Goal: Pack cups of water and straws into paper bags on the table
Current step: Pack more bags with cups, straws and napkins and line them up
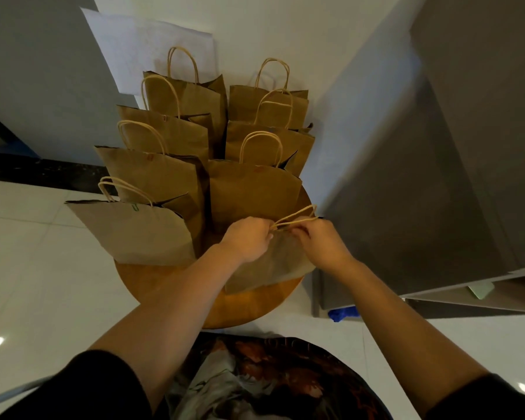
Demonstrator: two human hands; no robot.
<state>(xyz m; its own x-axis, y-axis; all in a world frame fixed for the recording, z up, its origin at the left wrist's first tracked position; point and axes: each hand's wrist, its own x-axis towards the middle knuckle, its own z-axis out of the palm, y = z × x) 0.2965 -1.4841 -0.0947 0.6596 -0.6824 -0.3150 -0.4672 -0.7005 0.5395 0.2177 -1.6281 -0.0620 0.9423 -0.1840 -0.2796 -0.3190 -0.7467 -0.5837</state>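
A round wooden table (249, 307) stands on a pale glossy tiled floor (28, 268), close to a white wall (270, 31) and beside a grey cabinet (437, 177). A blue cloth (343, 314) lies on the floor at the cabinet's foot.

Nearest on the table, on its right side, is a brown paper bag (273, 268). Both hands work at its top: the left hand (249, 237) has its grip curled round the twisted paper handles (294, 221), and the right hand (322, 242) pinches the same handles from the other side. The bag's mouth is drawn together, so its contents cannot be seen.

Seven more brown paper bags stand behind and to the left in two rows, making eight in all: four on the left (134, 228) and, counting the held one, four on the right (252, 189). Their mouths face away; what is in them is hidden. A white sheet (152, 50) leans on the wall behind the farthest bags.
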